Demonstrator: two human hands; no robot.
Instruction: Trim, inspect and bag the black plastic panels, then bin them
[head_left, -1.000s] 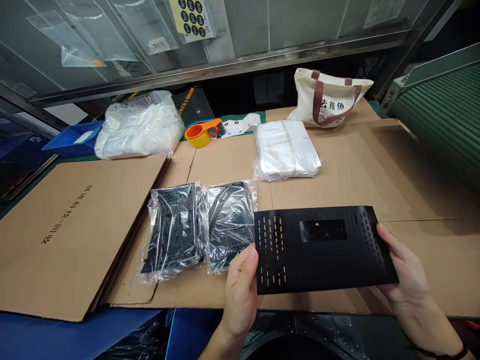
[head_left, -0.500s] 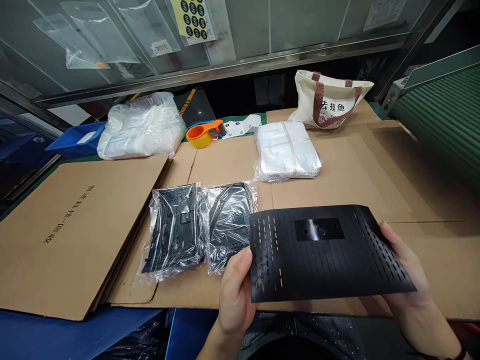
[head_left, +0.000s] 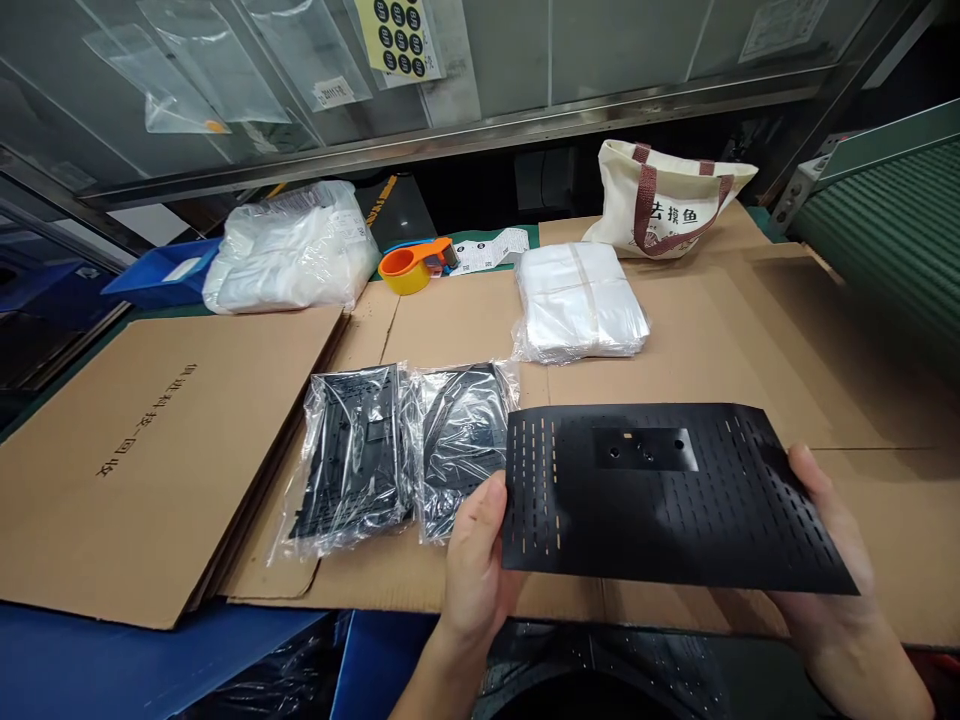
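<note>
Slotted black panel (head_left: 637, 530) | held above cardboard sheet (head_left: 720, 350) | left hand (head_left: 476, 560) grips left edge, right hand (head_left: 849, 610) supports right end | tilted differently than a second ago; handling apparently unfinished

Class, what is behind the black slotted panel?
Cardboard shows through the left end of the slotted panel. The panel partly covers the right hand; anything else behind the panel's solid areas is hidden.

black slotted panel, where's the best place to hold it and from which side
The black slotted panel is probably best held by its short edges, one hand from each side, as the left hand and right hand do: it is thin and wide, so both ends get support.
</note>
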